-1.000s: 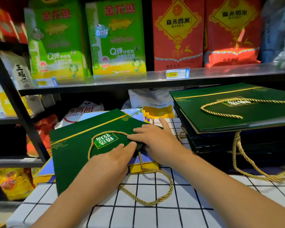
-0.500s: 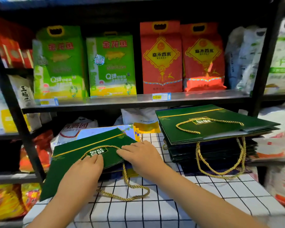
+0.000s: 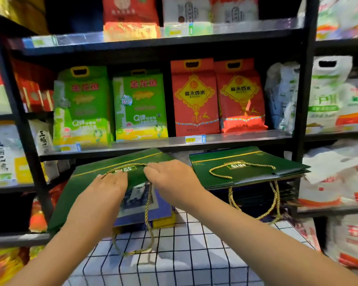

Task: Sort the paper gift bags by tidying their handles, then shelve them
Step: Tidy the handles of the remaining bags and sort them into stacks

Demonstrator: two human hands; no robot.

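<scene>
A flat green paper gift bag (image 3: 85,188) with a gold rope handle (image 3: 147,221) is tilted up off the grid-patterned table (image 3: 174,263). My left hand (image 3: 110,188) grips its near edge on the left, and my right hand (image 3: 170,180) grips the same edge on the right. One loop of handle lies across the bag's face; the other hangs below the hands. Under it lies a blue bag (image 3: 145,207). To the right sits a stack of green bags (image 3: 250,172) with handles dangling.
A black metal shelf unit (image 3: 302,112) stands behind the table. Green rice bags (image 3: 81,108) and red rice bags (image 3: 194,98) fill the shelf above the stack. White sacks (image 3: 337,174) crowd the right side, more packets the left.
Both hands have lifted the green bag off the blue one and tilted it toward the shelf. The view has tipped upward, showing higher shelves.
</scene>
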